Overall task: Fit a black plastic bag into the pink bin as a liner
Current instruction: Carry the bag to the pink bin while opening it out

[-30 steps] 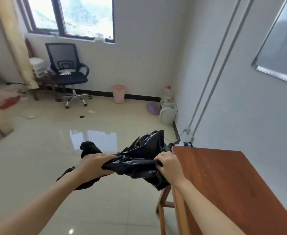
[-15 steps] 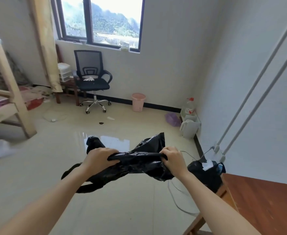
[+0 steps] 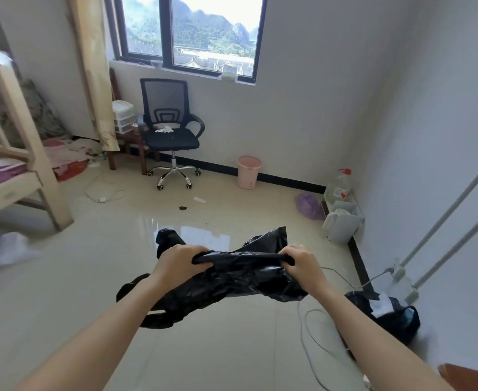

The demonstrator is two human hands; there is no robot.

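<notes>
A crumpled black plastic bag (image 3: pixel 232 275) is stretched between both hands at chest height over the floor. My left hand (image 3: pixel 179 262) grips its left part and my right hand (image 3: pixel 302 265) grips its right part. Loose folds hang below and stick up behind the fingers. The pink bin (image 3: pixel 249 172) stands upright and far off on the floor against the back wall, to the right of the office chair. Its inside looks bare.
A black office chair (image 3: pixel 170 131) stands under the window. A wooden bed frame (image 3: pixel 26 176) fills the left. White cables (image 3: pixel 316 342), a dark bag (image 3: pixel 384 314), a white kettle (image 3: pixel 340 224) and a purple bag (image 3: pixel 308 206) lie along the right wall. A brown table corner (image 3: pixel 469 376) shows bottom right.
The view has swung left and towards the room: the brown table has slid out to the bottom right corner and the bin looks nearer. Both hands still hold the bag the same way.
</notes>
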